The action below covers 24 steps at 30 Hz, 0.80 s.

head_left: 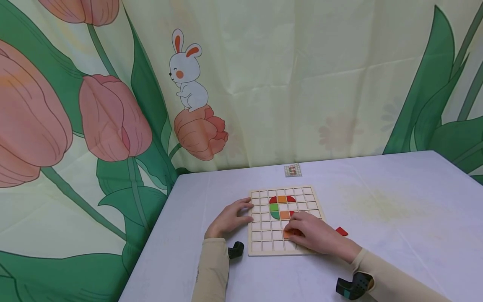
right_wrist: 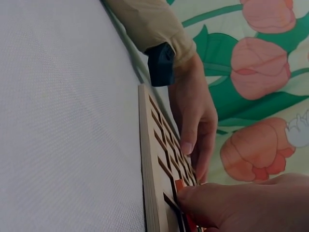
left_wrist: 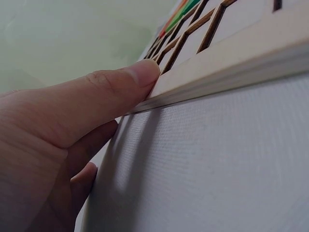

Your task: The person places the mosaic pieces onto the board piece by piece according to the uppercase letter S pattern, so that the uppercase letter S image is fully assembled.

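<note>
A wooden grid board (head_left: 260, 253) lies on the white-covered table. Along its left edge rests my left hand (head_left: 227, 217), thumb and fingers spread loosely; in the left wrist view the thumb (left_wrist: 145, 72) touches the frame. My right hand (head_left: 311, 230) is over the lower right cells, pinching an orange tile (head_left: 286, 235) whose edge shows beside the thumb in the right wrist view. A red tile (head_left: 297, 232) is partly hidden under these fingers. Higher up sit red rounded tiles (head_left: 290, 199), orange squares (head_left: 281, 199), a green square (head_left: 273, 207) and a green rounded tile (head_left: 275, 215).
A loose red tile (head_left: 341, 231) lies on the table right of the board, close to my right forearm. Behind the board is a small patterned card (head_left: 292, 170). A printed curtain (head_left: 271, 84) with tulips and a rabbit hangs at the table's back and left.
</note>
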### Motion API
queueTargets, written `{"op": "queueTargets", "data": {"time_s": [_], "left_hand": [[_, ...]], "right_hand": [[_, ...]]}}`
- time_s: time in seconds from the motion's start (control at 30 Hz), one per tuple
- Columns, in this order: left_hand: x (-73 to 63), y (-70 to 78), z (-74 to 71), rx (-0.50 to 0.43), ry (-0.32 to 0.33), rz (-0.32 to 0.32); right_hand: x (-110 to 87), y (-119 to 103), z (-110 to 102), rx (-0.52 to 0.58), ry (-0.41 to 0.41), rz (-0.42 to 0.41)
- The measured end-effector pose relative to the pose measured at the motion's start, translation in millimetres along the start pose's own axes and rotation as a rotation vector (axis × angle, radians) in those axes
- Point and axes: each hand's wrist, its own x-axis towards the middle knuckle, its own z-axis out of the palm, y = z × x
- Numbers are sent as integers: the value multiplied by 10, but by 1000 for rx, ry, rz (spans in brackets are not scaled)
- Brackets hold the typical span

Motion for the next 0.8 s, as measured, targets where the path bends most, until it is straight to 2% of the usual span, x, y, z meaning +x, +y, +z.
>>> {"op": "queueTargets", "data": {"time_s": [0.2, 0.8], "left_hand": [[4, -13, 4, -5, 3, 4], [10, -13, -3, -2, 1, 17]], "right_hand": [[6, 5, 3, 25, -14, 34], [9, 22, 40, 33, 1, 41]]}}
